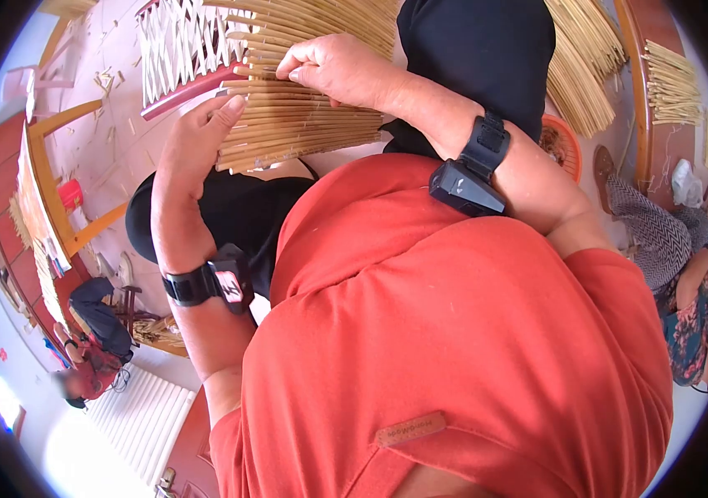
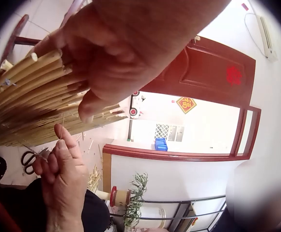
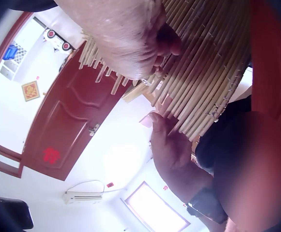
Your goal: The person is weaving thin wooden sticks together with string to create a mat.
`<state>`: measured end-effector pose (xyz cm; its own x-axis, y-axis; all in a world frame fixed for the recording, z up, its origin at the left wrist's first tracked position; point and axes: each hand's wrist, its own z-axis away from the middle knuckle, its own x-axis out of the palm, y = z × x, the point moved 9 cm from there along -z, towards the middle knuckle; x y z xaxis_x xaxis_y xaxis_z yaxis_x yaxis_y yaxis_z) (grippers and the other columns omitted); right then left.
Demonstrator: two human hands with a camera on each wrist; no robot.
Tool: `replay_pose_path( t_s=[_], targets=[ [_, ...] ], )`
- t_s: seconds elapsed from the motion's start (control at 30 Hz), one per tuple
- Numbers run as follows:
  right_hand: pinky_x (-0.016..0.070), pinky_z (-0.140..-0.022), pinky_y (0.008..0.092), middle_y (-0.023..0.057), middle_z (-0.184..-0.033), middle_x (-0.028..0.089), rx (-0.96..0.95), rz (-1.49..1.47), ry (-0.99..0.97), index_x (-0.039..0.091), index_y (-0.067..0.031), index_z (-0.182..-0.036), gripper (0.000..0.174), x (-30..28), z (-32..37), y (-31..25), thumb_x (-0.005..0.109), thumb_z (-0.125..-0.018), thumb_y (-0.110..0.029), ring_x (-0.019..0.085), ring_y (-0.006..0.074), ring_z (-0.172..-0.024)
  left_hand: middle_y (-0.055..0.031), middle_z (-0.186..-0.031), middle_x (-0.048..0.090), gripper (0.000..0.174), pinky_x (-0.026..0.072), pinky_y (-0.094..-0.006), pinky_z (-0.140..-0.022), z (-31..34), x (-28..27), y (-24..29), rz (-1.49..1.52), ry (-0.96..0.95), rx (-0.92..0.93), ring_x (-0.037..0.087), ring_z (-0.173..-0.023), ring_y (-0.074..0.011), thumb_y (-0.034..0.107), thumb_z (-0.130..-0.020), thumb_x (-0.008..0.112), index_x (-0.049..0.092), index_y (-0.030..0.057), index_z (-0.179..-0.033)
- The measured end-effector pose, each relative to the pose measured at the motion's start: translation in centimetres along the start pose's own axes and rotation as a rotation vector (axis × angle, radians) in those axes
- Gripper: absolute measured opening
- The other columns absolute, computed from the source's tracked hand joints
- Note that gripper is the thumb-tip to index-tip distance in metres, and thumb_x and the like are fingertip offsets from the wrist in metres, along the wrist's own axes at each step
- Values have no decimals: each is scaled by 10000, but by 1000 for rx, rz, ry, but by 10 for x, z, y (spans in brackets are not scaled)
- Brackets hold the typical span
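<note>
A mat of straw-coloured stalks (image 1: 304, 124), tied in rows with thin thread, lies across the lap. My left hand (image 1: 194, 141) grips the stalk ends at its left side, thumb on top and the other fingers hidden behind the mat. Over the mat's upper face is my right hand (image 1: 350, 70), thumb and forefinger pinching a thin strand (image 2: 63, 120) that stands up in the left wrist view. Black-handled scissors (image 2: 29, 162) show right beside the curled fingers of that hand.
A pink rack with white crossed slats (image 1: 188, 50) stands ahead on the littered floor. More stalks (image 1: 582, 75) lie right, near an orange basket (image 1: 561, 145). A wooden frame (image 1: 55, 183) stands left. One person (image 1: 97, 357) is at far left, another (image 1: 678, 274) at right.
</note>
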<state>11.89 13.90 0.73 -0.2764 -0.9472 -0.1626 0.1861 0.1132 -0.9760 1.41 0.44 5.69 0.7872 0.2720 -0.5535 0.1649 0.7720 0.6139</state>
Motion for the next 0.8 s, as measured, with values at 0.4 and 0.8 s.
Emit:
replay_pose_path(
  t_s=[0.4, 0.8],
  targets=[
    [442, -471, 236, 7, -679, 608, -77, 71, 42, 665, -94, -1021, 210, -6, -1, 0, 529, -908, -208, 502, 82, -456, -44, -1020, 639, 492, 457, -272, -642, -29, 7, 9, -110, -125, 7, 608, -855, -125, 458, -885, 547, 590, 88, -1207],
    [465, -543, 266, 31, -717, 646, -63, 107, 39, 679, -78, -962, 201, 0, -6, 1, 576, -865, -221, 556, 101, -540, -82, -912, 669, 425, 485, -296, -670, -33, 12, 13, -315, -52, 17, 642, -814, -152, 372, -900, 534, 623, 11, -1106]
  ],
)
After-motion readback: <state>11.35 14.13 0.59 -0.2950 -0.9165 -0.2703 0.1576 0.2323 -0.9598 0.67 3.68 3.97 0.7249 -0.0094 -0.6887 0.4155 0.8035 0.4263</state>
